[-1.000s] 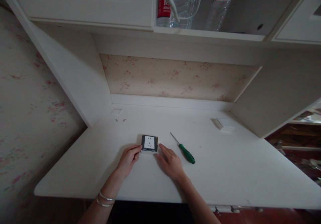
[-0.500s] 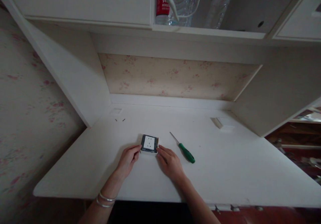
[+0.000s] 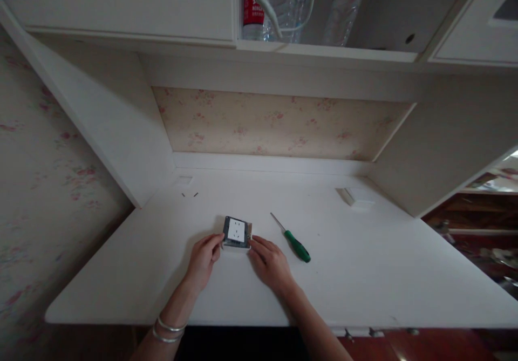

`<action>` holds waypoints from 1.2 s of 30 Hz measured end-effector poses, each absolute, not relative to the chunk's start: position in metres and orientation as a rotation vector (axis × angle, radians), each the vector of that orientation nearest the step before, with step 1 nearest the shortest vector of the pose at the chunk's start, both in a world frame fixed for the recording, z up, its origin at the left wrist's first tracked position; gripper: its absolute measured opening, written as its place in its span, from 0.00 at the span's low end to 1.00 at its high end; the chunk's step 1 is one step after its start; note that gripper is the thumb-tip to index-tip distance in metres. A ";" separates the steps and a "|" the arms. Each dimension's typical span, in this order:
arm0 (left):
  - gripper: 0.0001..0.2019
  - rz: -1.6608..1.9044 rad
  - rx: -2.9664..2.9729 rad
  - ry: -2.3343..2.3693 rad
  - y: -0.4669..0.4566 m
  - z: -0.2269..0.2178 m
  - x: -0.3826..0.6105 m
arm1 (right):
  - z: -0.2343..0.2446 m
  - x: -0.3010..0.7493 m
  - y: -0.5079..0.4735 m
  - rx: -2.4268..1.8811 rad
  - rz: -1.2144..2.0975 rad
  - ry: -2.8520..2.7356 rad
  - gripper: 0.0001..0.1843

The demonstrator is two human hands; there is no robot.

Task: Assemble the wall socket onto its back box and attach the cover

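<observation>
Between my hands is a wall socket (image 3: 236, 230) with a white face and a dark frame, sitting on a shallow white back box (image 3: 238, 249). It is slightly askew, and a brownish strip of the box's inside shows at the right. My left hand (image 3: 204, 254) pinches the socket's left edge between thumb and fingers. On the other side my right hand (image 3: 270, 264) has its fingers closed against the right side of the box. A green-handled screwdriver (image 3: 297, 246) lies to the right of my right hand, its tip pointing away from me.
Two small screws (image 3: 190, 194) lie at the back left of the white desk (image 3: 356, 274), near a thin white frame (image 3: 185, 180). A white box-like piece (image 3: 359, 198) rests at the back right. Above hangs a shelf with plastic bottles (image 3: 283, 7) and a white cable (image 3: 261, 2).
The socket has shifted slightly left and tilted against its box, so more of the box's inside shows on the right. Both hands keep their hold. The whole view has swung slightly.
</observation>
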State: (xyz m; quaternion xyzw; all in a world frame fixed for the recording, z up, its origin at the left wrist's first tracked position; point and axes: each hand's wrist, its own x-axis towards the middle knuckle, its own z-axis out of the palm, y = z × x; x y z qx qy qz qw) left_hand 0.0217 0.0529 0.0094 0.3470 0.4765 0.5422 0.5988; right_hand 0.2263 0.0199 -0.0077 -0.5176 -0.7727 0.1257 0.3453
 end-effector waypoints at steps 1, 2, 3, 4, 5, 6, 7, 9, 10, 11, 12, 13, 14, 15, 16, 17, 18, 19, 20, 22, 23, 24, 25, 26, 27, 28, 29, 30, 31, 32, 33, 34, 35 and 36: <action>0.14 1.257 0.781 1.078 0.053 0.009 0.020 | -0.007 0.226 0.020 -1.348 0.337 -2.000 0.17; 0.14 1.248 0.771 1.054 0.054 0.009 0.019 | -0.007 0.226 0.020 -1.350 0.345 -1.992 0.17; 0.14 1.233 0.774 1.036 0.054 0.009 0.018 | -0.007 0.226 0.020 -1.350 0.351 -1.985 0.16; 0.13 1.215 0.790 1.027 0.054 0.009 0.017 | -0.007 0.226 0.019 -1.347 0.358 -1.979 0.16; 0.13 1.196 0.812 1.025 0.054 0.009 0.016 | -0.006 0.226 0.019 -1.345 0.367 -1.971 0.17; 0.12 1.176 0.836 1.029 0.054 0.009 0.015 | -0.006 0.225 0.019 -1.346 0.377 -1.959 0.17; 0.12 1.160 0.855 1.036 0.054 0.009 0.015 | -0.007 0.225 0.019 -1.352 0.389 -1.944 0.19; 0.13 1.138 0.882 1.051 0.053 0.008 0.016 | -0.008 0.226 0.019 -1.370 0.410 -1.911 0.24; 0.13 1.130 0.893 1.057 0.052 0.008 0.017 | -0.010 0.226 0.019 -1.377 0.415 -1.901 0.26; 0.13 1.123 0.905 1.064 0.052 0.008 0.017 | -0.011 0.226 0.019 -1.379 0.413 -1.900 0.27; 0.13 1.116 0.921 1.071 0.052 0.008 0.018 | -0.013 0.227 0.020 -1.373 0.408 -1.907 0.27; 0.14 1.106 0.941 1.074 0.051 0.008 0.018 | -0.014 0.227 0.020 -1.361 0.402 -1.916 0.27; 0.14 1.090 0.962 1.076 0.051 0.008 0.019 | -0.015 0.228 0.020 -1.349 0.398 -1.922 0.27; 0.15 1.074 0.982 1.081 0.050 0.008 0.019 | -0.016 0.228 0.021 -1.338 0.399 -1.924 0.27; 0.15 1.057 1.002 1.091 0.050 0.007 0.019 | -0.017 0.228 0.021 -1.330 0.403 -1.920 0.27; 0.16 1.040 1.023 1.111 0.049 0.007 0.020 | -0.018 0.229 0.021 -1.328 0.408 -1.914 0.27; 0.18 1.027 1.049 1.142 0.048 0.007 0.020 | -0.018 0.229 0.021 -1.329 0.414 -1.908 0.28; 0.19 1.027 1.083 1.183 0.048 0.007 0.020 | -0.018 0.230 0.021 -1.333 0.417 -1.902 0.28; 0.19 1.043 1.130 1.223 0.048 0.007 0.020 | -0.019 0.230 0.021 -1.336 0.419 -1.896 0.28; 0.17 1.122 1.270 1.279 0.047 0.006 0.021 | -0.019 0.230 0.020 -1.346 0.419 -1.882 0.27; 0.15 1.168 1.352 1.294 0.047 0.006 0.021 | -0.020 0.230 0.020 -1.349 0.419 -1.876 0.26; 0.14 1.209 1.429 1.304 0.047 0.006 0.021 | -0.020 0.230 0.020 -1.351 0.416 -1.873 0.26; 0.13 1.236 1.496 1.311 0.048 0.005 0.021 | -0.020 0.230 0.020 -1.351 0.411 -1.874 0.25; 0.12 1.252 1.548 1.320 0.049 0.004 0.020 | -0.020 0.230 0.020 -1.350 0.404 -1.879 0.25; 0.12 1.262 1.583 1.334 0.049 0.002 0.020 | -0.020 0.229 0.020 -1.348 0.392 -1.885 0.25; 0.12 1.269 1.607 1.347 0.050 0.000 0.019 | -0.020 0.229 0.020 -1.349 0.381 -1.894 0.25; 0.12 1.276 1.624 1.356 0.051 -0.002 0.018 | -0.020 0.229 0.020 -1.351 0.369 -1.902 0.25; 0.11 1.283 1.636 1.364 0.053 -0.004 0.018 | -0.020 0.228 0.020 -1.354 0.358 -1.911 0.25; 0.11 1.285 1.643 1.369 0.054 -0.006 0.017 | -0.020 0.228 0.020 -1.356 0.350 -1.918 0.25; 0.10 1.279 1.648 1.370 0.054 -0.008 0.017 | -0.020 0.228 0.020 -1.357 0.347 -1.922 0.25; 0.10 1.263 1.651 1.366 0.055 -0.010 0.017 | -0.021 0.228 0.021 -1.356 0.348 -1.923 0.25; 0.11 1.238 1.651 1.358 0.055 -0.010 0.017 | -0.022 0.228 0.021 -1.357 0.351 -1.923 0.25; 0.12 1.208 1.648 1.346 0.055 -0.010 0.017 | -0.022 0.228 0.022 -1.360 0.355 -1.920 0.24; 0.12 1.179 1.641 1.330 0.054 -0.009 0.018 | -0.023 0.228 0.022 -1.365 0.360 -1.918 0.24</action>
